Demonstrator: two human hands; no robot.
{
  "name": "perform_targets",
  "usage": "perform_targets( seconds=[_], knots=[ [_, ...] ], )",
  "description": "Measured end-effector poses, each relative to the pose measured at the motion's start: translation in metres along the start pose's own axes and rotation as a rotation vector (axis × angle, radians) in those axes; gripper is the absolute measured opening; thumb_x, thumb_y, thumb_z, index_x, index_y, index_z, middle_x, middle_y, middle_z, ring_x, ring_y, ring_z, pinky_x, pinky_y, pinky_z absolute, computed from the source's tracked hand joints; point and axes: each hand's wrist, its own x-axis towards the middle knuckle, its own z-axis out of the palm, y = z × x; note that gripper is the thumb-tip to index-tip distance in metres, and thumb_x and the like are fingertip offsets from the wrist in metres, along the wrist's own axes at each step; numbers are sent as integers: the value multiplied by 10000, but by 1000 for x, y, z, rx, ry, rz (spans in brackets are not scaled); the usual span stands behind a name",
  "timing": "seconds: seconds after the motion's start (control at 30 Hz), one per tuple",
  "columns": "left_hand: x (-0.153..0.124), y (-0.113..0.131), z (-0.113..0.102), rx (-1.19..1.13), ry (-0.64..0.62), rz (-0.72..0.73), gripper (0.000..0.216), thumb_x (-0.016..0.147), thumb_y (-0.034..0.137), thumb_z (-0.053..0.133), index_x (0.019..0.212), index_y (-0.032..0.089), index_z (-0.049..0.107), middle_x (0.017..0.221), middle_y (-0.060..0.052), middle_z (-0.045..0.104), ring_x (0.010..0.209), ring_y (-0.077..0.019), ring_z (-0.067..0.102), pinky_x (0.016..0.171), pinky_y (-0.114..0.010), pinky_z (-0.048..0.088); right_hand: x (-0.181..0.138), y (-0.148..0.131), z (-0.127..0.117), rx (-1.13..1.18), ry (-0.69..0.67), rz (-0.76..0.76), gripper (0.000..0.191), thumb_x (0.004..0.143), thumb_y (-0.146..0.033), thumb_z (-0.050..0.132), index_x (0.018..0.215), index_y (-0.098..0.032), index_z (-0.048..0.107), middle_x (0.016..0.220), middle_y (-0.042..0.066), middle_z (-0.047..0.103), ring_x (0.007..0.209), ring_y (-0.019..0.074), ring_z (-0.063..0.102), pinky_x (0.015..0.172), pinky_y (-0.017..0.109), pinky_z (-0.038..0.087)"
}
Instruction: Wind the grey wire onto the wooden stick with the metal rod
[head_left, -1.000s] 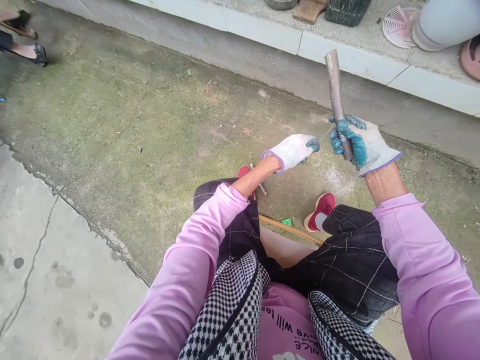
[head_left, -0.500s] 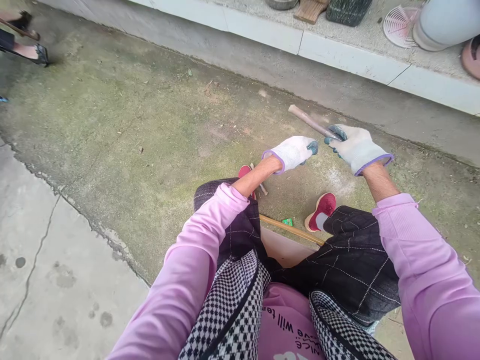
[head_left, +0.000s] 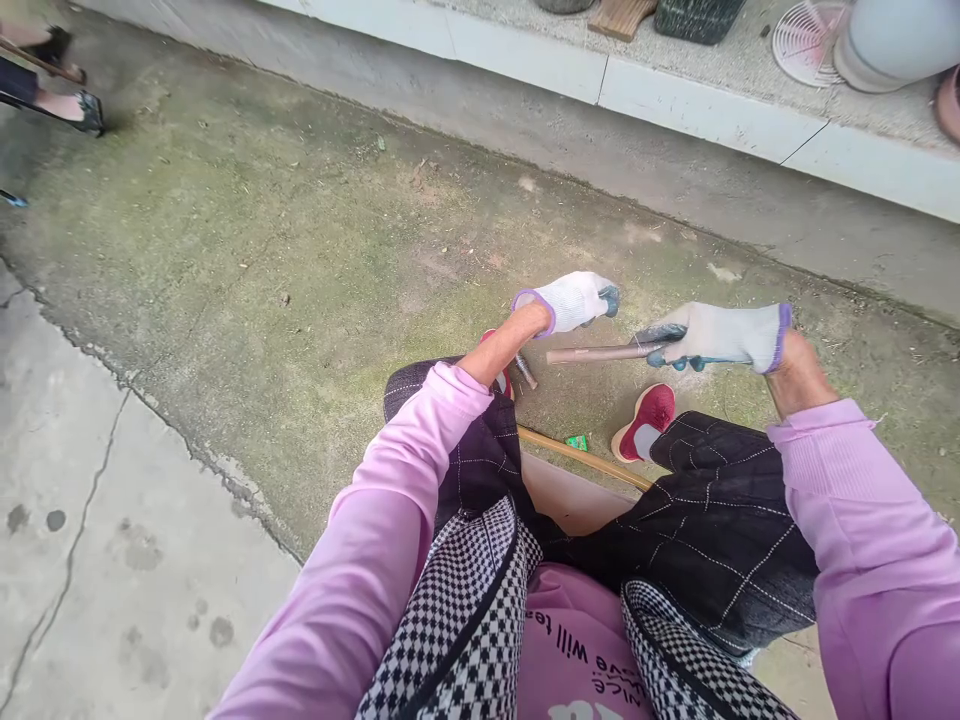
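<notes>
Both my hands wear white knit gloves with dark blue-green fingertips. My right hand (head_left: 720,335) is closed round one end of a brownish stick (head_left: 589,355), which lies nearly level and points left. Something thin, perhaps wire, shows on the stick close to the fingers. My left hand (head_left: 576,298) hovers above the stick's free end, apart from it. Its fingers are curled together; anything inside them is too small or hidden to see. Below it, a short rod-like piece (head_left: 526,371) lies on the ground beside my left shoe (head_left: 506,380).
A wooden bar (head_left: 585,458) runs between my knees, with a small green packet (head_left: 577,442) just beyond it. A raised ledge (head_left: 525,65) crosses the far side, bearing a white bucket (head_left: 892,40) and a pink strainer-like disc (head_left: 806,45). Another person's foot (head_left: 82,112) shows at upper left.
My right hand has moved down and slightly right. The stick has swung from a slant to nearly level, below my left hand. The left hand has shifted slightly left.
</notes>
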Motion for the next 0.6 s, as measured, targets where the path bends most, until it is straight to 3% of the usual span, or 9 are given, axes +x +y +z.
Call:
perform_targets(
  seconds=[0.1, 0.27, 0.4, 0.47, 0.6],
  knots=[
    [9, -7, 1, -140, -13, 23, 236, 1130, 56, 635, 1108, 177, 835, 834, 29, 689, 787, -133, 596, 837, -270, 493, -13, 0, -19, 134, -111, 98, 491, 876, -488, 1080, 1252, -183, 1002, 868, 53, 853, 689, 185, 693, 563, 282, 571],
    [13, -7, 13, -235, -18, -24, 227, 1227, 113, 636, 1250, 137, 860, 738, 33, 616, 730, -135, 558, 778, -289, 507, -23, -20, -31, 251, 201, 93, 427, 953, -421, 1101, 1226, -132, 944, 974, 97, 875, 743, 158, 691, 640, 277, 609],
    [5, 5, 19, -260, -52, -16, 246, 1223, 86, 641, 1257, 148, 877, 712, 27, 605, 763, -147, 562, 851, -315, 555, -12, -32, -22, 271, 369, 79, 283, 991, -278, 1094, 1095, -116, 887, 848, 55, 814, 700, 117, 620, 580, 222, 546],
    [0, 11, 18, -255, -52, -24, 241, 1238, 110, 654, 1267, 154, 889, 723, 18, 627, 769, -148, 565, 843, -302, 552, -3, -33, -17, 288, 425, 80, 270, 996, -234, 1076, 1152, -111, 893, 812, 32, 789, 687, 122, 615, 576, 223, 553],
    [-6, 16, 14, -150, -38, -17, 275, 1241, 130, 643, 1290, 149, 913, 791, -10, 725, 784, -156, 598, 862, -297, 545, 18, -25, -12, 171, 457, 70, 407, 1018, -246, 1000, 1407, -156, 921, 940, 48, 859, 728, 181, 705, 630, 281, 624]
  ],
)
